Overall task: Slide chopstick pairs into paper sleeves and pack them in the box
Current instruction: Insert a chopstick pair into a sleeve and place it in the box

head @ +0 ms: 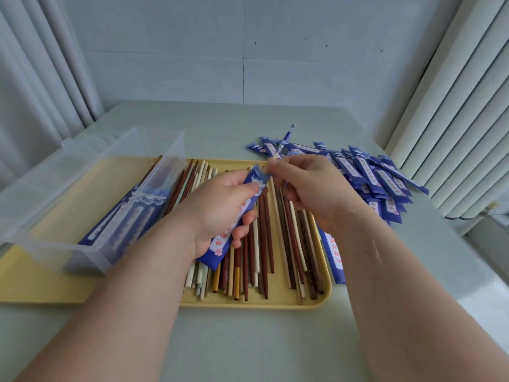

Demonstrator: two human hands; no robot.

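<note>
Left hand [217, 208] grips a blue paper sleeve [217, 248]: thumb on top, fingers curled under, palm turned in, forearm coming up from bottom left. The sleeve is tilted, open mouth up and away from the camera, lower end near the wrist. Right hand [311, 186] meets it at the mouth, thumb and forefinger pinching a blue-and-white patterned chopstick [286, 136] low down, the other fingers loosely curled below. Wrist is bent inward, forearm coming from bottom right. The chopstick points up and away, near end right at the sleeve mouth; can't tell if it's one stick or a pair, or how far it's in. Both hands hover above the loose chopsticks [275, 230], brown, cream and gold, lying roughly parallel on a yellow tray [248, 304]. The clear plastic box [82, 175] sits on the tray's left part with sleeved pairs [129, 216] inside. A pile of blue sleeves [371, 175] lies off the tray to the right on the grey-green table [248, 340], with one more sleeve [334, 255] just beside the tray's right edge.
</note>
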